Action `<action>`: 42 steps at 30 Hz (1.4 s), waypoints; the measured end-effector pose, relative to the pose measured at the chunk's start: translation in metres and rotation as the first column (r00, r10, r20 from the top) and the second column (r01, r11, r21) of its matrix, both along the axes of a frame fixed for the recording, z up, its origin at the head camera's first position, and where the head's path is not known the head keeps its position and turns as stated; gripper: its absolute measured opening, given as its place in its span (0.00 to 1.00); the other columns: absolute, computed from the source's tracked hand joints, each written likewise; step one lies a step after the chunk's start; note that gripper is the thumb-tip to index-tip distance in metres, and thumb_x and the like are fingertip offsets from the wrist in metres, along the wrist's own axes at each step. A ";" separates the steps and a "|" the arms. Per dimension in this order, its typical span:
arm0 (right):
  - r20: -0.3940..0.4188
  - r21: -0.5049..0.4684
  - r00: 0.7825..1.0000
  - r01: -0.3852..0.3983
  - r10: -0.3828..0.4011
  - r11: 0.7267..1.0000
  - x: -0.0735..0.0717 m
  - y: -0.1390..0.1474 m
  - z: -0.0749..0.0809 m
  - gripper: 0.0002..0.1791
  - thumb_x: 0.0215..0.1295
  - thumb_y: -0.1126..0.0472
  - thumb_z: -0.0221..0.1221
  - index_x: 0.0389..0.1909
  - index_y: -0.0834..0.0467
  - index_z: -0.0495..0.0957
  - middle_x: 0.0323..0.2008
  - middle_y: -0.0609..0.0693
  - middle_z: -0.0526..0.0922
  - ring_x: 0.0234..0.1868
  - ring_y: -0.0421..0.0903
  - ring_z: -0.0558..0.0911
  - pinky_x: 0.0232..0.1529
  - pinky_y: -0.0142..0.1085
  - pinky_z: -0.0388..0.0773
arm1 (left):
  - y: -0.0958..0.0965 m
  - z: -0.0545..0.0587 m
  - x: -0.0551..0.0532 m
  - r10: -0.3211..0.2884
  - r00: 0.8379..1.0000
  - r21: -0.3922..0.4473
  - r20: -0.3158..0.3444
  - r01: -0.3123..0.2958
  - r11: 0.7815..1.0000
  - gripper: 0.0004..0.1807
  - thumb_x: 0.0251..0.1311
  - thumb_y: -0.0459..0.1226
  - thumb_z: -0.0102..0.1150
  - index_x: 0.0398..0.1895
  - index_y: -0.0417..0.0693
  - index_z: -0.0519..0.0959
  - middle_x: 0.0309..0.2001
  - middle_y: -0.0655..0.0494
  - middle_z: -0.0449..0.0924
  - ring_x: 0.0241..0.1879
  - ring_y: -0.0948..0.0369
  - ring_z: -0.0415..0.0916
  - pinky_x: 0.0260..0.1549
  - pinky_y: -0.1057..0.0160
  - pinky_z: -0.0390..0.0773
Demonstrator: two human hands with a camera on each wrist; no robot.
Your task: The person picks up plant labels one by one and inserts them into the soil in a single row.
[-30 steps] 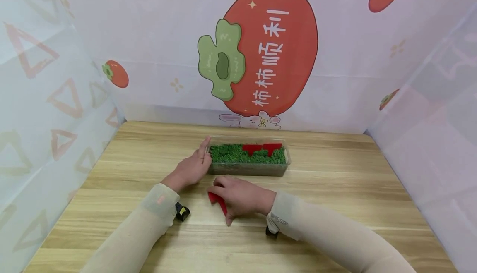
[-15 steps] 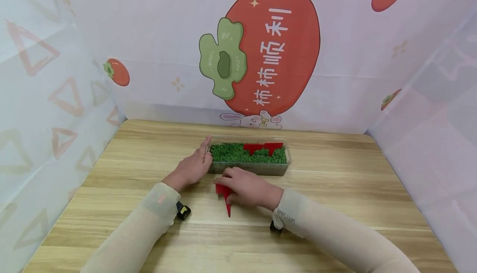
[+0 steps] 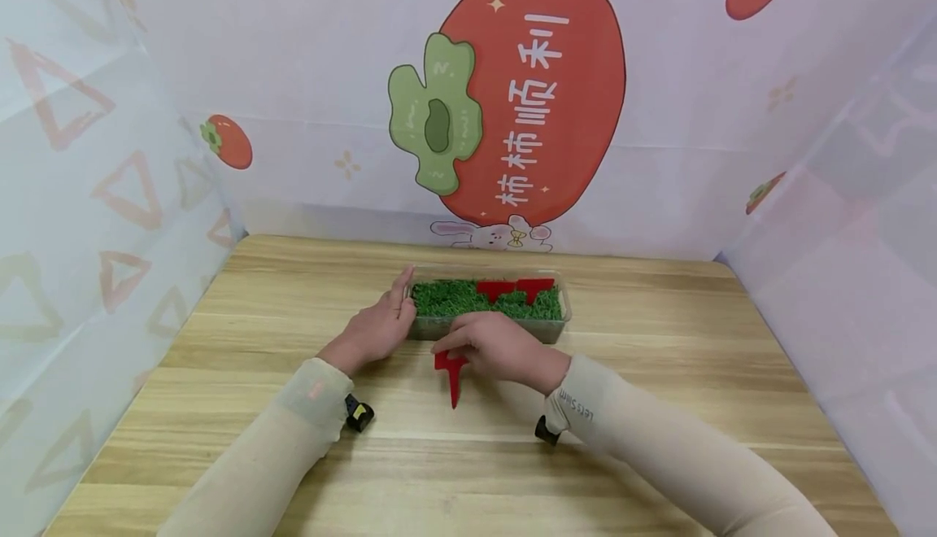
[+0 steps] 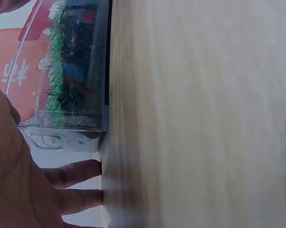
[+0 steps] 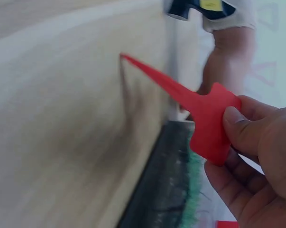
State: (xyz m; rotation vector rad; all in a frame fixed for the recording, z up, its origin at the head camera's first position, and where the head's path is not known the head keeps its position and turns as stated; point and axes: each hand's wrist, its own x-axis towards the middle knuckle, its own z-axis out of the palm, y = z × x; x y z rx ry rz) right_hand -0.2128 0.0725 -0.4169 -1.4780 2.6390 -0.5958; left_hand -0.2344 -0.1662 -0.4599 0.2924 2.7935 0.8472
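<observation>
My right hand (image 3: 505, 346) pinches a red T-shaped plant label (image 3: 453, 374) by its wide head, just in front of a clear plastic box (image 3: 545, 331). In the right wrist view the label (image 5: 211, 123) sits between thumb and fingers, its pointed stake aimed away from the palm and its tip close over the table. My left hand (image 3: 372, 329) lies with straight fingers against the box's left end; in the left wrist view two fingertips (image 4: 93, 167) reach the tabletop beside it. Green grass (image 3: 448, 299) over dark filling fills the box.
Two more red plant labels, a left one (image 3: 496, 289) and a right one (image 3: 535, 285), stand in the right half of the grass. A wood-grain table (image 3: 659, 342) bears everything. Behind it hangs a cloth backdrop (image 3: 307, 49) with persimmon prints, and similar cloth covers both sides.
My right hand has lifted the label and moved forward and slightly right toward the box. The label has turned, its stake now pointing toward me. My left hand has stayed at the box.
</observation>
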 end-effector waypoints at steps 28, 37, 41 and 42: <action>-0.254 -0.177 0.961 0.061 -0.105 0.982 -0.027 -0.001 0.065 0.20 0.61 0.71 0.66 0.52 0.50 0.87 0.38 0.44 0.84 0.40 0.40 0.80 0.43 0.31 0.80 | 0.002 0.000 0.002 -0.009 1.000 0.010 -0.002 0.009 1.000 0.33 0.77 0.52 0.18 0.81 0.65 0.26 0.77 0.37 0.52 0.64 0.32 0.68 0.59 0.34 0.69; -0.261 -0.128 0.951 0.136 -0.165 0.982 -0.047 -0.009 0.062 0.18 0.61 0.71 0.66 0.50 0.52 0.87 0.41 0.48 0.85 0.43 0.44 0.83 0.45 0.35 0.83 | 0.002 -0.001 0.002 -0.011 1.000 0.000 0.009 0.011 1.000 0.33 0.78 0.53 0.17 0.80 0.66 0.24 0.78 0.37 0.50 0.67 0.32 0.64 0.61 0.32 0.67; -0.315 -0.097 0.935 0.140 -0.164 0.985 -0.053 -0.013 0.055 0.18 0.61 0.70 0.67 0.51 0.51 0.87 0.41 0.48 0.85 0.42 0.45 0.83 0.45 0.35 0.83 | 0.001 0.000 0.001 -0.010 1.000 -0.003 0.004 0.010 1.000 0.33 0.78 0.53 0.17 0.79 0.69 0.23 0.78 0.37 0.51 0.66 0.32 0.66 0.59 0.33 0.68; -0.333 -0.085 0.930 0.136 -0.156 0.987 -0.054 -0.014 0.053 0.18 0.62 0.70 0.66 0.51 0.51 0.87 0.41 0.48 0.85 0.42 0.45 0.82 0.44 0.35 0.83 | 0.001 0.001 0.001 -0.011 1.000 -0.003 0.003 0.011 1.000 0.33 0.78 0.53 0.17 0.79 0.69 0.23 0.78 0.37 0.51 0.65 0.32 0.66 0.58 0.33 0.69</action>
